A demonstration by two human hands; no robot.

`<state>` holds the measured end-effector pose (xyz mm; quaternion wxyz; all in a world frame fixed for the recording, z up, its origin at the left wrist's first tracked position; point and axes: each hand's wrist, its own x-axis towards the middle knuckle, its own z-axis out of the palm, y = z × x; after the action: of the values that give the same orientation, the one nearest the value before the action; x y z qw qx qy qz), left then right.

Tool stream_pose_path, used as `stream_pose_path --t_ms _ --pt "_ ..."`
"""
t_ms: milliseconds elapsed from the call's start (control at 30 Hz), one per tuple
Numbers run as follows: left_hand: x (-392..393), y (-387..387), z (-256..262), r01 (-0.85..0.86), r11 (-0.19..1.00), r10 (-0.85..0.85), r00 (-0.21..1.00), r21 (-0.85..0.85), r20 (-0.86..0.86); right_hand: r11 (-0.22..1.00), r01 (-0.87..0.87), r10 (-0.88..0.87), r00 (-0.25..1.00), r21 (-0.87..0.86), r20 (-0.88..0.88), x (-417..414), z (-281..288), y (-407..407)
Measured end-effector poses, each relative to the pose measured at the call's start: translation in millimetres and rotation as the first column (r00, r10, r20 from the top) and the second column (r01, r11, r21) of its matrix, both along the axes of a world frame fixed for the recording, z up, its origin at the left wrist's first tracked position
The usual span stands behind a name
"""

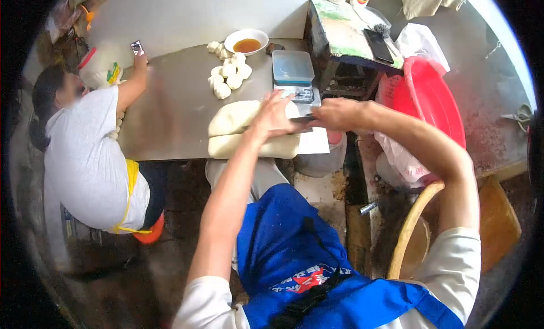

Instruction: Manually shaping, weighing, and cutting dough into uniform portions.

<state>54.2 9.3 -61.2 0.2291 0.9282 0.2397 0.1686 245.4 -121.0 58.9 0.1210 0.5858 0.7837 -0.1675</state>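
Observation:
A large slab of pale dough lies at the table's front edge, split lengthwise by a dark line, with a front strip beside the larger back part. My left hand rests on the dough, fingers spread. A dark, flat blade, likely a knife, crosses the dough's right part; my right hand is closed around its handle end. Behind the dough, a kitchen scale carries a clear plastic container. Several dough pieces lie in a heap left of the scale.
A white bowl of brown liquid stands at the back. On the right are a phone on a small stand, a red plastic basin and scissors. A co-worker leans over the table at left, holding a phone.

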Motion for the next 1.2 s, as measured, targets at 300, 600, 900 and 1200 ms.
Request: stream_pose_path --t_ms 300,600,900,1200 --pt "99 -79 -6 0.165 0.976 -0.099 0.916 0.142 -0.388 0.955 0.29 -0.286 0.956 0.06 -0.063 67 -95 -97" --pt "106 -103 52 0.229 0.972 -0.204 0.935 -0.055 0.288 0.969 0.242 -0.248 0.941 0.055 0.232 66 97 -128" --pt "-76 59 124 0.012 1.0 -0.012 0.993 0.004 -0.115 0.971 0.048 -0.02 0.993 0.235 -0.117 -55 48 43" --pt "-109 106 61 -0.092 0.982 0.083 0.995 -0.165 -0.06 0.983 -0.145 0.152 0.987 0.116 -0.057 -89 22 114"
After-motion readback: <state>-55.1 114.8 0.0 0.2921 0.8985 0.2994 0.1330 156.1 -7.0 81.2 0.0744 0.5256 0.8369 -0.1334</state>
